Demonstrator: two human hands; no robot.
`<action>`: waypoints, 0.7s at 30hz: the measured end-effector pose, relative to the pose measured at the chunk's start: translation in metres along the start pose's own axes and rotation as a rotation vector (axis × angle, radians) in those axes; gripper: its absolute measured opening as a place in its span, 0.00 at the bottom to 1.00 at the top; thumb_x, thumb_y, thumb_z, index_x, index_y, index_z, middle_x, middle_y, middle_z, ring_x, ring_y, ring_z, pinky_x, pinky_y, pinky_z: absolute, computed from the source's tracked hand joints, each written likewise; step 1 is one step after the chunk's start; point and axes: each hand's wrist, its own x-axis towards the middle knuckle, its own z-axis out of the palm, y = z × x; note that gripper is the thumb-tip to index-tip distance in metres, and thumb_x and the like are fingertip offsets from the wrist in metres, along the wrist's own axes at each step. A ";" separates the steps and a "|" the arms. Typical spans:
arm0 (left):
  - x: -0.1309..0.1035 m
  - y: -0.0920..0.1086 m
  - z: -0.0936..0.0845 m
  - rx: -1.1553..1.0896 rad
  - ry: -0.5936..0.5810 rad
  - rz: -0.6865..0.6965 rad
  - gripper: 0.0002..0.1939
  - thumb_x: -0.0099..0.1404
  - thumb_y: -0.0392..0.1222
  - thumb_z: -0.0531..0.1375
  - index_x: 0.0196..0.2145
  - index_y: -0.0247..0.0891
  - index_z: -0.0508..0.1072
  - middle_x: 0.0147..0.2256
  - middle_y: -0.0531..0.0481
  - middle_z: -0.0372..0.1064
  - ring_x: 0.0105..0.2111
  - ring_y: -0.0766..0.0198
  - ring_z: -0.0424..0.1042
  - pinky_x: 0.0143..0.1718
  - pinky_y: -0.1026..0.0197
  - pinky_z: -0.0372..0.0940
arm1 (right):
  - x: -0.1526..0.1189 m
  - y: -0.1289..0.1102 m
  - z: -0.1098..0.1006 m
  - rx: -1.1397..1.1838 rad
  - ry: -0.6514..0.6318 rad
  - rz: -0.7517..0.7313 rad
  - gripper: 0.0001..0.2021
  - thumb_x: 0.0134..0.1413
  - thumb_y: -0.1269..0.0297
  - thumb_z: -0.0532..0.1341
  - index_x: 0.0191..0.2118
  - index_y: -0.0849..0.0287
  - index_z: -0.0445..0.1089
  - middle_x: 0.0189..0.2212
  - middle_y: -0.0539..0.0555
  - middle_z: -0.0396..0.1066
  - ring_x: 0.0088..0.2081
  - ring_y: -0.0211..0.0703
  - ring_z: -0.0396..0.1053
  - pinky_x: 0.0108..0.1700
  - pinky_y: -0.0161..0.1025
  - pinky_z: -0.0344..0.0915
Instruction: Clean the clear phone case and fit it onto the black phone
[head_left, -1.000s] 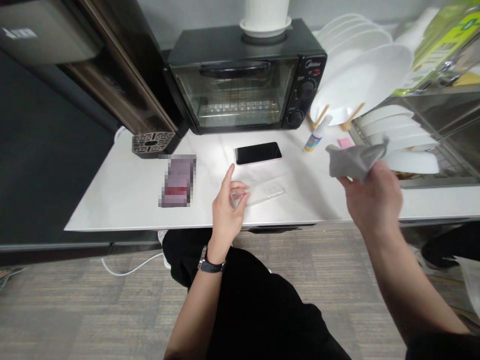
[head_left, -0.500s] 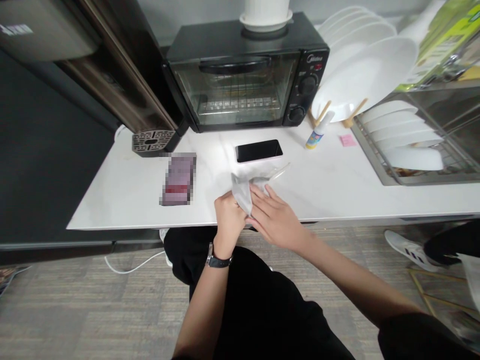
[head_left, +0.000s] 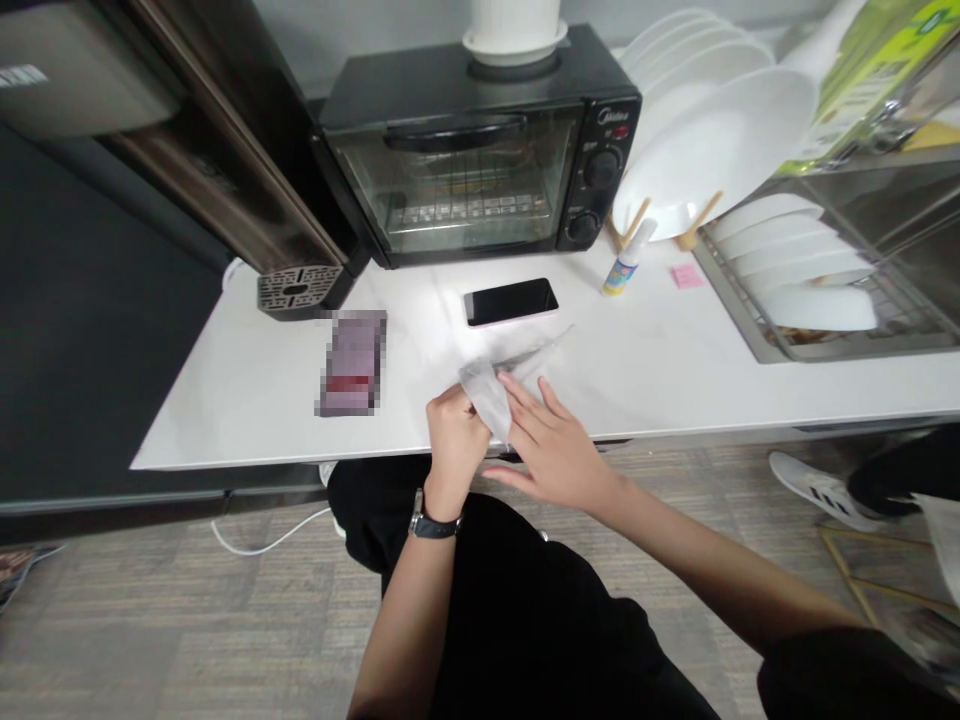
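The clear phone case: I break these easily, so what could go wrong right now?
The left hand holds the clear phone case tilted at the table edge while the right hand presses the grey cloth on it; it might flex or slip floorward. The phone and spray bottle sit close enough to get knocked.
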 end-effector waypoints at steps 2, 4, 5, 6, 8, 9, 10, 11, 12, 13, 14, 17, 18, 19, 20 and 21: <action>-0.001 0.001 -0.001 -0.023 -0.010 0.003 0.13 0.67 0.30 0.63 0.26 0.39 0.79 0.23 0.55 0.75 0.22 0.66 0.71 0.27 0.64 0.65 | -0.001 0.007 -0.002 -0.028 0.028 0.058 0.38 0.73 0.43 0.54 0.73 0.70 0.56 0.73 0.72 0.58 0.78 0.59 0.46 0.77 0.67 0.47; -0.001 0.003 0.000 -0.081 -0.029 0.024 0.09 0.71 0.34 0.63 0.39 0.41 0.85 0.34 0.50 0.84 0.32 0.62 0.80 0.36 0.63 0.72 | -0.004 0.025 -0.010 -0.067 0.088 0.171 0.38 0.73 0.43 0.55 0.74 0.71 0.56 0.73 0.75 0.58 0.78 0.62 0.47 0.77 0.70 0.46; -0.001 0.004 0.000 -0.111 -0.037 0.039 0.09 0.73 0.37 0.63 0.44 0.42 0.85 0.40 0.49 0.85 0.37 0.60 0.83 0.41 0.61 0.74 | -0.005 0.034 -0.014 -0.086 0.119 0.230 0.38 0.73 0.43 0.55 0.73 0.71 0.56 0.72 0.76 0.58 0.78 0.64 0.47 0.76 0.72 0.46; -0.001 0.005 0.001 -0.131 -0.043 0.052 0.09 0.74 0.38 0.64 0.47 0.43 0.85 0.44 0.48 0.85 0.41 0.59 0.84 0.43 0.60 0.75 | -0.006 0.040 -0.017 -0.100 0.144 0.274 0.38 0.73 0.43 0.55 0.73 0.71 0.57 0.72 0.78 0.58 0.78 0.66 0.47 0.75 0.73 0.47; -0.001 0.005 0.002 -0.128 -0.046 0.070 0.09 0.74 0.40 0.63 0.47 0.43 0.85 0.44 0.47 0.85 0.41 0.59 0.84 0.42 0.60 0.75 | -0.005 0.041 -0.018 -0.103 0.159 0.283 0.40 0.72 0.40 0.56 0.72 0.72 0.57 0.71 0.79 0.59 0.78 0.68 0.46 0.75 0.74 0.47; -0.001 0.004 0.002 -0.106 -0.039 0.075 0.09 0.74 0.39 0.63 0.44 0.42 0.85 0.41 0.47 0.85 0.37 0.60 0.83 0.39 0.61 0.74 | -0.004 0.035 -0.017 -0.085 0.141 0.240 0.41 0.71 0.39 0.56 0.72 0.72 0.57 0.72 0.79 0.59 0.78 0.67 0.45 0.75 0.73 0.48; -0.001 0.002 0.002 -0.073 -0.031 0.085 0.09 0.74 0.38 0.63 0.38 0.40 0.84 0.36 0.48 0.84 0.33 0.61 0.81 0.35 0.62 0.72 | -0.002 0.027 -0.014 -0.056 0.110 0.177 0.41 0.71 0.39 0.56 0.72 0.72 0.57 0.72 0.78 0.59 0.78 0.66 0.45 0.75 0.71 0.49; -0.002 0.001 0.002 -0.036 -0.024 0.100 0.12 0.73 0.37 0.63 0.31 0.39 0.82 0.30 0.49 0.82 0.28 0.63 0.78 0.31 0.63 0.69 | -0.001 0.018 -0.011 -0.021 0.075 0.103 0.41 0.71 0.38 0.56 0.72 0.72 0.57 0.72 0.77 0.59 0.78 0.63 0.45 0.76 0.69 0.50; -0.002 -0.001 0.001 -0.003 -0.015 0.117 0.16 0.71 0.36 0.62 0.24 0.39 0.78 0.24 0.51 0.77 0.23 0.65 0.73 0.27 0.63 0.66 | 0.001 0.011 -0.008 0.012 0.044 0.033 0.41 0.71 0.39 0.56 0.72 0.71 0.57 0.72 0.75 0.60 0.78 0.61 0.46 0.76 0.66 0.51; -0.003 -0.002 0.000 0.020 -0.007 0.127 0.19 0.70 0.36 0.62 0.20 0.39 0.73 0.20 0.53 0.73 0.21 0.66 0.70 0.25 0.63 0.63 | 0.001 0.006 -0.005 0.034 0.024 -0.017 0.40 0.71 0.40 0.56 0.72 0.71 0.57 0.72 0.74 0.60 0.78 0.59 0.46 0.76 0.64 0.51; -0.003 -0.002 0.000 0.027 -0.005 0.127 0.20 0.70 0.35 0.62 0.19 0.39 0.72 0.19 0.53 0.72 0.20 0.66 0.69 0.25 0.63 0.63 | 0.002 0.004 -0.004 0.041 0.018 -0.028 0.40 0.71 0.40 0.56 0.72 0.70 0.57 0.72 0.73 0.60 0.78 0.58 0.47 0.77 0.64 0.51; -0.003 0.001 -0.001 -0.042 -0.043 0.094 0.11 0.73 0.37 0.62 0.34 0.40 0.83 0.33 0.49 0.83 0.32 0.62 0.80 0.36 0.62 0.72 | 0.001 0.018 -0.007 -0.004 0.092 0.140 0.42 0.71 0.39 0.56 0.75 0.68 0.52 0.74 0.74 0.56 0.78 0.63 0.47 0.76 0.70 0.47; -0.003 0.003 -0.001 -0.073 -0.055 0.090 0.09 0.74 0.38 0.62 0.42 0.41 0.84 0.39 0.48 0.85 0.37 0.60 0.83 0.41 0.61 0.74 | 0.000 0.023 -0.009 -0.023 0.119 0.220 0.44 0.71 0.39 0.56 0.76 0.68 0.49 0.75 0.75 0.54 0.78 0.65 0.46 0.76 0.73 0.45; -0.003 0.004 -0.001 -0.096 -0.065 0.095 0.10 0.75 0.38 0.62 0.47 0.42 0.84 0.44 0.47 0.85 0.42 0.59 0.83 0.44 0.60 0.75 | 0.001 0.027 -0.011 -0.034 0.138 0.281 0.45 0.70 0.38 0.56 0.77 0.67 0.47 0.75 0.76 0.52 0.78 0.67 0.45 0.75 0.75 0.44; -0.003 0.005 0.000 -0.105 -0.063 0.102 0.11 0.75 0.38 0.62 0.49 0.43 0.84 0.46 0.47 0.85 0.43 0.59 0.84 0.46 0.60 0.75 | 0.001 0.027 -0.012 -0.035 0.144 0.309 0.46 0.70 0.37 0.56 0.78 0.67 0.45 0.75 0.76 0.51 0.78 0.67 0.43 0.75 0.75 0.43; -0.003 0.005 0.000 -0.096 -0.052 0.104 0.10 0.74 0.37 0.62 0.48 0.42 0.84 0.44 0.47 0.85 0.42 0.59 0.84 0.44 0.61 0.74 | 0.002 0.025 -0.013 -0.027 0.133 0.296 0.46 0.70 0.37 0.56 0.78 0.67 0.45 0.75 0.75 0.51 0.79 0.66 0.42 0.75 0.75 0.44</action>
